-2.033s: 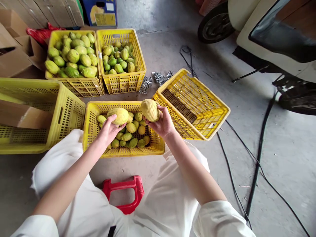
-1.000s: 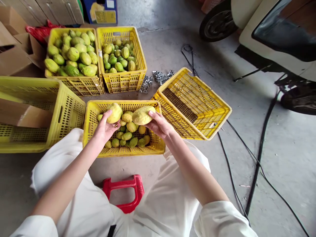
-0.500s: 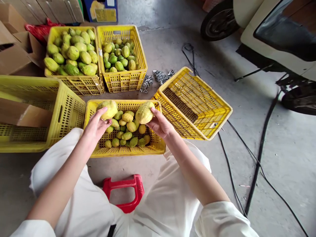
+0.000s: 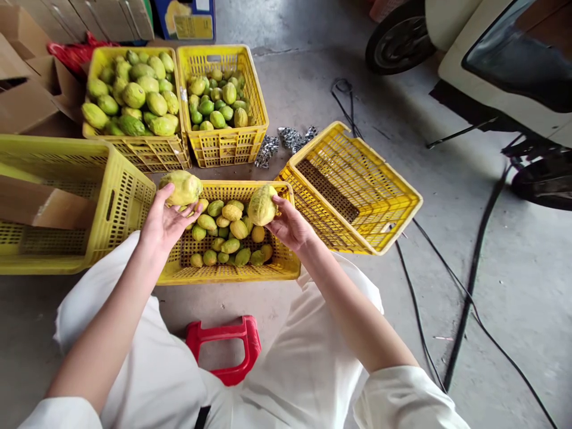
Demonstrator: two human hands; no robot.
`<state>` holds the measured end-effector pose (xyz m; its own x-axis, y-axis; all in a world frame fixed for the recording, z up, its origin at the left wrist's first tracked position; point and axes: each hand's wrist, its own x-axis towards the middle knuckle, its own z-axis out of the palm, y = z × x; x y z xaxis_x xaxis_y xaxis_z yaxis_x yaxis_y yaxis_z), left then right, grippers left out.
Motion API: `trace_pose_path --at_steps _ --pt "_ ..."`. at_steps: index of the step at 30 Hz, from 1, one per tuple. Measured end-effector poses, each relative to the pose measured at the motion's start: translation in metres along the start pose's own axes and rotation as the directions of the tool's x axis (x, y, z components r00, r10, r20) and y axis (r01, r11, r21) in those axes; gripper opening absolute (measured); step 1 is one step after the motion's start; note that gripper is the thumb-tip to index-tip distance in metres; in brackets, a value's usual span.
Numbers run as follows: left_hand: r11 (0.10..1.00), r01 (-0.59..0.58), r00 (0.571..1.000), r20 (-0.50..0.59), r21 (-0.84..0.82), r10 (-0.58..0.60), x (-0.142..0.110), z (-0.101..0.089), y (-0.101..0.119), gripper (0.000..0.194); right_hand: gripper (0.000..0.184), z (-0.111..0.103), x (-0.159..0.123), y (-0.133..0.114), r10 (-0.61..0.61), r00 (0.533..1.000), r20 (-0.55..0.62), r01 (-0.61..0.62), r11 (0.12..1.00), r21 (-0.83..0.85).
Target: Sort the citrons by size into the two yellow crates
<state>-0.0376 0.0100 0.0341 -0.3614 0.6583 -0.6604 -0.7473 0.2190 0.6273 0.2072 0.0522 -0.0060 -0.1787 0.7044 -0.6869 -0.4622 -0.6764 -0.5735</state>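
Note:
Over the left part of a yellow plastic crate, my left hand holds a large yellow-green lemon near its fingertips, the lower fingers somewhat spread. My right hand grips another knobbly lemon above the crate's right part, thumb on its side. Both fruits are raised and apart from each other. Beneath them, several smaller yellow and green lemons lie on the crate's slotted bottom. My hands partly cover the crate's left and right rims.
Two yellow crates, a heaped left one and a right one, hold more lemons behind. A tilted crate stands right; a larger crate with cardboard stands left. A red stool is between my legs. Black cables cross the floor near a parked vehicle.
My left hand has moved left and slightly up with its lemon, its lower fingers opening out more. My right hand keeps its lemon almost in place, the fruit turned slightly.

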Motion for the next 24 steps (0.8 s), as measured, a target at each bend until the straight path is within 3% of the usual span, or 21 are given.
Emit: trace_pose_path --at_steps 7,11,19,24 --pt "0.999 -0.024 0.999 0.026 0.035 0.023 0.002 -0.003 0.001 0.022 0.007 -0.002 0.0 0.001 0.049 0.999 0.018 -0.049 0.999 -0.005" --pt "0.999 -0.036 0.999 0.001 0.027 0.036 0.005 -0.006 -0.001 0.027 0.02 -0.012 0.007 0.005 0.066 0.996 0.054 -0.065 0.998 -0.023" --pt "0.986 0.098 0.995 -0.009 -0.138 -0.1 0.0 -0.003 0.004 0.017 0.02 -0.028 0.011 0.009 0.171 0.974 0.149 -0.172 0.985 -0.012" --pt "0.995 0.077 0.996 -0.039 -0.06 -0.08 -0.002 -0.007 0.007 0.015 0.015 -0.026 0.011 0.01 0.11 0.976 0.188 -0.111 0.994 -0.001"
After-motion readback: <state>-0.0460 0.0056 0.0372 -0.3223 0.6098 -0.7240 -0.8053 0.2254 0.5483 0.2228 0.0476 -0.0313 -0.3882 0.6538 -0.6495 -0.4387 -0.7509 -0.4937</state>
